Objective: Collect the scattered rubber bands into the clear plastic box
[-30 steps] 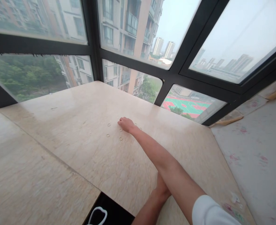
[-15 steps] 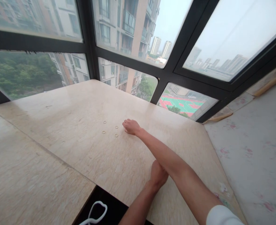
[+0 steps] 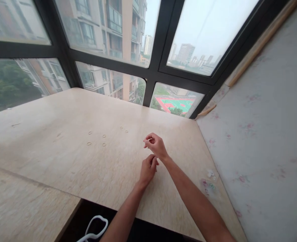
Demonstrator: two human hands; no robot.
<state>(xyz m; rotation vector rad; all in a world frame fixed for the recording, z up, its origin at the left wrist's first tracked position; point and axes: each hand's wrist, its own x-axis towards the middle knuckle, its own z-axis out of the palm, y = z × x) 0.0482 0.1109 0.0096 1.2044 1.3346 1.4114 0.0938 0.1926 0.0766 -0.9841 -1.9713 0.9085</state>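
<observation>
Several thin rings (image 3: 104,145) lie spread out on the pale marbled ledge, left of my hands. Above the ledge, my right hand (image 3: 156,144) is bent at the wrist, with thumb and fingertips brought together in a pinch. Anything between those fingertips is too small to make out. Just below and nearer to me is my left hand (image 3: 148,168), its fingers curled closed with the thumb side toward the right hand. What the left hand holds, if anything, is hidden. The two hands are very close together.
A small clear plastic bag (image 3: 209,185) with coloured bits lies by the floral wall (image 3: 259,158) at right. A white looped cable or strap (image 3: 98,227) sits in the dark opening below the ledge's front edge. Dark-framed windows (image 3: 153,77) border the back.
My right hand has drawn back from the rings toward my left hand, uncovering two more rings. My left hand has come out from under the right forearm. The view has swung to the right.
</observation>
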